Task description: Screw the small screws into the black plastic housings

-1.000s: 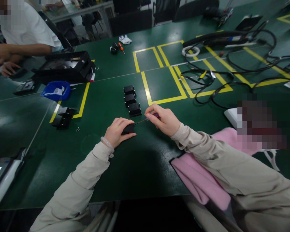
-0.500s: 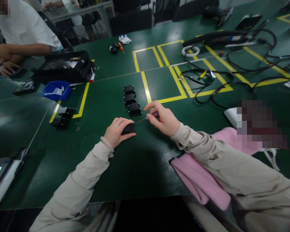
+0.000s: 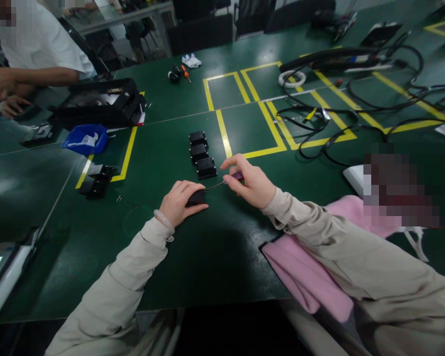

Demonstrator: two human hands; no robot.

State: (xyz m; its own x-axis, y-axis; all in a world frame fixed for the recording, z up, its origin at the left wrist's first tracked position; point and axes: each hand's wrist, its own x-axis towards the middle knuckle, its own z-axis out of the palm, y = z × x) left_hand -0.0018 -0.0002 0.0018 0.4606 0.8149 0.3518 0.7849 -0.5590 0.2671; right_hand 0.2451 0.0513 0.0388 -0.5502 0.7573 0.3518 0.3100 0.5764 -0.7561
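Head view. A dark green work table, marked with yellow tape lines, fills the frame. Black cables sprawl over its far right part. A pink cloth lies at the near right edge, under the person's right sleeve. A black tray sits at the far left. Beyond it, a co-worker's forearm rests on the table. Just in front of the tray is a blue bin, and nearer still a pair of black brackets.

At centre, the left hand is cupped palm-down over a small black housing that rests on the table, with fingers curled around it and the thumb along its near side. The right hand, just beside it, pinches the dark purple handle of a precision screwdriver between thumb and fingertips. The thin shaft slants down and leftward, its tip meeting the right end of the held housing.

Three more black housings lie in a row, touching one another, just beyond the two hands. A white tape roll lies near the cables, and an orange-handled screwdriver lies well apart at the far edge.
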